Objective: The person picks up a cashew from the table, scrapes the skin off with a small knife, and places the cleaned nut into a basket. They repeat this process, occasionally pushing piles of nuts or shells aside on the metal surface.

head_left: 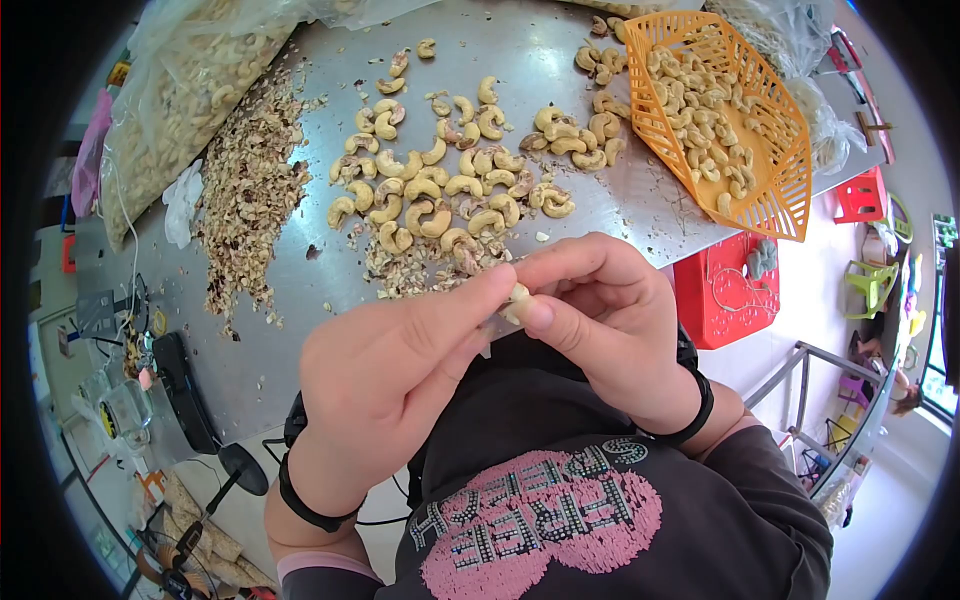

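My left hand [390,365] and my right hand [610,315] meet in front of my chest, above the near edge of the metal table. Between their fingertips they pinch a pale cashew [517,302], mostly covered by the fingers. Just beyond the hands lies a loose spread of cashews [430,190], some with bits of skin on them. Small peeled skin flakes and crumbs [400,268] lie between these cashews and my hands.
A heap of skins and broken bits [255,190] lies at left, beside a clear plastic bag [190,90] full of cashews. An orange plastic basket [790,190] with cashews stands at the right edge. Below it is a red stool [715,315]. A black device [185,390] sits at left.
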`<state>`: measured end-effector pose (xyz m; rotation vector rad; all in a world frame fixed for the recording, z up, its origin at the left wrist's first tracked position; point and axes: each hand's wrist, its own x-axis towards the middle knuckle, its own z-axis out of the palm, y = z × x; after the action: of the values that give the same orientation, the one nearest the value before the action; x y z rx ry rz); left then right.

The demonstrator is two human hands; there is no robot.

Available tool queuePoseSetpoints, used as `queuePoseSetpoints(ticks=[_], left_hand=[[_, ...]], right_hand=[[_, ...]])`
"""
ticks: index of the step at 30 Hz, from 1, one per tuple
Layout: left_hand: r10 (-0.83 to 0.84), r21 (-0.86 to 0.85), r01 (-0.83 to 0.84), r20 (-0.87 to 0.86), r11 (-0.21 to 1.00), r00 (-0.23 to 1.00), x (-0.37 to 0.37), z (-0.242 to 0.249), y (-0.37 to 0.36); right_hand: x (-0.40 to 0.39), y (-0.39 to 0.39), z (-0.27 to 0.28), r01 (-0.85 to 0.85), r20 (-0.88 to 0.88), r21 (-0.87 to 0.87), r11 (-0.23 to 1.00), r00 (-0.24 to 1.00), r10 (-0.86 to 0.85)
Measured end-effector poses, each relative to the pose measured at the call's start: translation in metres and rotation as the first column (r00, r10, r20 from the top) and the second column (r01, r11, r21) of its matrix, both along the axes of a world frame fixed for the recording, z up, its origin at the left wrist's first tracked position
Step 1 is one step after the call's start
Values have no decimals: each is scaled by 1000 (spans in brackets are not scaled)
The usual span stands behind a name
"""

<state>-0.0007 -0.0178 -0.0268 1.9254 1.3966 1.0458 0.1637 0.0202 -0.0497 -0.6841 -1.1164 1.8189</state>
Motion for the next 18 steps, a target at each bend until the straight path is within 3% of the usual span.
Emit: queuePoseSetpoints(ticks=[5, 7, 8, 10, 14, 16, 18], left_hand=[[6, 125, -3, -20, 992, 1000, 1, -5, 0], [55, -219, 13, 304, 976, 951, 2, -1, -5], [55, -218, 14, 304, 976, 951, 2, 2, -6], [235, -536, 82, 497, 841, 835, 0, 9, -7], [232, -510, 101, 549, 854, 803, -4, 4, -6], [110, -411, 131, 513, 902, 852, -1, 3, -4], [105, -387, 105, 483, 916, 869, 1, 3, -4]], right_hand=[[-1, -1, 2, 1, -22, -31, 1000, 1000, -2], [-1, 0, 3, -9, -35, -60, 998, 999, 7], [0, 1, 3, -51, -58, -98, 994, 997, 46], [3, 3, 2, -94, -83, -135, 986, 993, 84], [5, 4, 0, -105, -100, -142, 984, 991, 91], [5, 5, -2, -113, -131, -148, 983, 987, 94], [4, 6, -4, -123, -169, -143, 982, 981, 98]])
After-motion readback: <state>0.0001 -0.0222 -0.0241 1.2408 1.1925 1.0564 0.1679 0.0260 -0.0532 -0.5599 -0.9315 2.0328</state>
